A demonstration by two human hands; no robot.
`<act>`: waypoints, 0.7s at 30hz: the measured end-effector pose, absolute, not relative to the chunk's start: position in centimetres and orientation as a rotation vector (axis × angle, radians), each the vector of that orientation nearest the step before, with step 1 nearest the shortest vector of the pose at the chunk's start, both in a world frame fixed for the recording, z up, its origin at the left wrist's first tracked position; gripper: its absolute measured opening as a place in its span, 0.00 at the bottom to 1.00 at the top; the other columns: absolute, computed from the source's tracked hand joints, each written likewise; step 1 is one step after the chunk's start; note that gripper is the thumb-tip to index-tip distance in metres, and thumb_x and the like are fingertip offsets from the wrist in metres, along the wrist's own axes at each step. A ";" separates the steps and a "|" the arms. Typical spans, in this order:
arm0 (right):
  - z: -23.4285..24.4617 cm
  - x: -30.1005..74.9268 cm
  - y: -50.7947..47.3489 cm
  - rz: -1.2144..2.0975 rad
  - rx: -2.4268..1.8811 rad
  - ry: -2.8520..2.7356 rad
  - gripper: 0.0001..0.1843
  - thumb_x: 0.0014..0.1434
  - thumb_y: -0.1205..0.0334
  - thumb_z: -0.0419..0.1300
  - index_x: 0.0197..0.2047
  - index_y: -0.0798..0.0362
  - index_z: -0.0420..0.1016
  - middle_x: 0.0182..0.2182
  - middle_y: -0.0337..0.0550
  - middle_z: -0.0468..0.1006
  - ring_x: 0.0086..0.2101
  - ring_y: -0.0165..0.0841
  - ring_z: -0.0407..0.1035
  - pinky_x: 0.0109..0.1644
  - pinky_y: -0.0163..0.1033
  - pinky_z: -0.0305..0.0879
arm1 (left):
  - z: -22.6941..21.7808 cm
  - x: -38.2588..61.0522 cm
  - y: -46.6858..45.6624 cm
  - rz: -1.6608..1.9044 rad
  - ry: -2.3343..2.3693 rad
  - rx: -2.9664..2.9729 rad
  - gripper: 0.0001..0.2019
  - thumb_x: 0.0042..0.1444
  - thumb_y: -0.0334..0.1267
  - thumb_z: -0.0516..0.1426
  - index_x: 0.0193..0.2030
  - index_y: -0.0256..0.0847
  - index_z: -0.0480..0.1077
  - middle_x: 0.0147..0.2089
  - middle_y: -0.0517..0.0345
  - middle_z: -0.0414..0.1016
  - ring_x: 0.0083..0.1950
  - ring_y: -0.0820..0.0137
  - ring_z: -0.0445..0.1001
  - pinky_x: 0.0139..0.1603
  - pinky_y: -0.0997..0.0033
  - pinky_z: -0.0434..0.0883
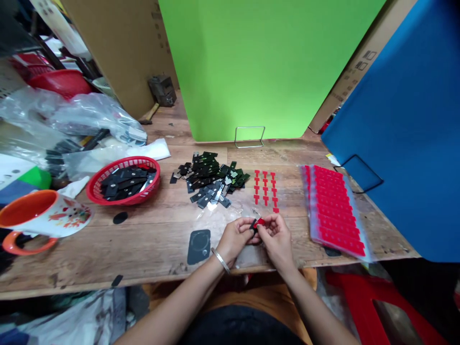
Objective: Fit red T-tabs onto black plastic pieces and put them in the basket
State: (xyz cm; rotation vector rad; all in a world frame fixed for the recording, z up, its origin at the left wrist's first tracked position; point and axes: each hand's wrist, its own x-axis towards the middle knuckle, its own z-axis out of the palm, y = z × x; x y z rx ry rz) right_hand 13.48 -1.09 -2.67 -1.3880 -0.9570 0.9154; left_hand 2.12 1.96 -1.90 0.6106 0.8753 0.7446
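Observation:
My left hand (235, 238) is closed on a small flat black piece (253, 225) near the table's front edge. Pinched in my right hand (278, 237) is a red T-shaped sticker (259, 223), touching the black piece. The fingers partly hide both. Just beyond my hands, rows of red T-shaped stickers (265, 187) sit on a clear sheet. To their left lies a loose heap of flat black pieces (206, 175), some with silvery parts.
A red basket (156, 184) of black pieces and an orange-and-white mug (68, 218) stand left. Stacked red sticker sheets (336, 211) lie right. Green (266, 72) and blue (402, 143) boards rise behind, with wire stands. A black patch (199, 247) is on the wooden table (154, 249).

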 end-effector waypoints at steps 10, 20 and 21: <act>-3.3 13.5 -1.1 0.961 -1.411 -0.946 0.11 0.49 0.60 0.61 0.34 0.51 0.62 0.27 0.35 0.68 0.22 0.26 0.65 0.23 0.31 0.63 | -2.1 2.0 2.0 0.738 0.890 0.605 0.12 0.45 0.24 0.59 0.39 0.32 0.67 0.36 0.49 0.76 0.31 0.72 0.76 0.34 0.75 0.73; -3.3 13.5 -1.1 0.936 -1.430 -0.966 0.10 0.50 0.61 0.60 0.34 0.51 0.62 0.27 0.36 0.68 0.24 0.28 0.65 0.25 0.32 0.64 | -2.0 2.0 1.9 0.744 0.903 0.616 0.14 0.45 0.27 0.60 0.40 0.32 0.68 0.36 0.48 0.76 0.31 0.71 0.76 0.35 0.73 0.73; -3.4 13.5 -1.0 0.925 -1.432 -0.971 0.10 0.50 0.62 0.60 0.34 0.51 0.62 0.27 0.36 0.68 0.24 0.27 0.65 0.26 0.32 0.64 | -2.0 2.0 1.9 0.744 0.904 0.621 0.14 0.45 0.27 0.60 0.41 0.32 0.67 0.36 0.48 0.77 0.31 0.71 0.76 0.35 0.73 0.73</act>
